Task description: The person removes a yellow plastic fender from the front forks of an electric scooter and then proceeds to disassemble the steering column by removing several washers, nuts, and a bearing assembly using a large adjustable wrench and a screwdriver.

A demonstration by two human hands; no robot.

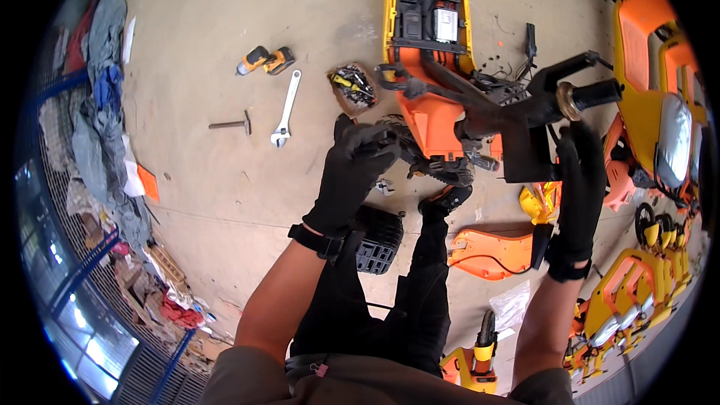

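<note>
The partly dismantled orange-and-yellow vehicle (429, 129) is located on the concrete floor (196, 37), ahead of me and slightly right of centre. Its yellow-edged compartment (468, 15) is uncovered, exposing wiring and a silver box (445, 25).

Left hand (349, 171): gloved in black, positioned left of the orange bodywork, fingers bent. I cannot tell whether anything is grasped.

Right hand (582, 171): gloved in black, raised along the right edge of a black plate (525, 154), fingertips just below a brass-coloured ring (568, 102) on a black tube (601, 92). I cannot tell whether these fingers grip or merely touch a part.

Tools on the floor, to the left: a hammer (229, 124), an adjustable wrench (289, 105) and an orange-and-black drill (256, 55). A small box (361, 109) containing mixed hardware is located between the wrench and the vehicle.

Loose parts: a curved orange panel (491, 249) lies nearer me, left of my right wrist; a black gridded part (381, 244) lies beside my legs.
</note>
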